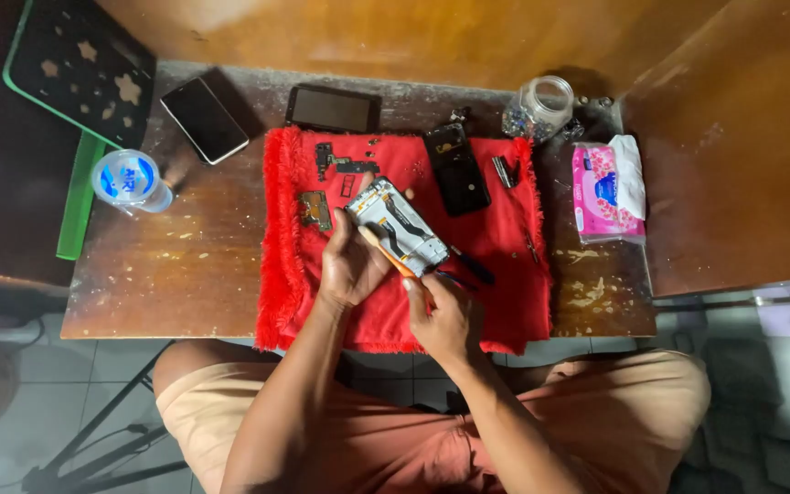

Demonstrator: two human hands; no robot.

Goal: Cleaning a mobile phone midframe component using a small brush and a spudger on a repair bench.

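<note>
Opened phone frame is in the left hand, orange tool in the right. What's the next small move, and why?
Probably ease the orange-handled tool a little further along the edge of the opened silver phone frame, keeping it shallow. The left hand grips the frame tilted above the red fringed cloth, and the right hand has the tool's tip against its lower side, where dark internal parts lie exposed.

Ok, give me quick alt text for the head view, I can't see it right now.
Seen from above, a person's left hand holds an opened phone over a red cloth while the right hand works an orange-tipped tool against it. Loose phone parts lie on the cloth; tissues and a jar sit nearby.
</note>
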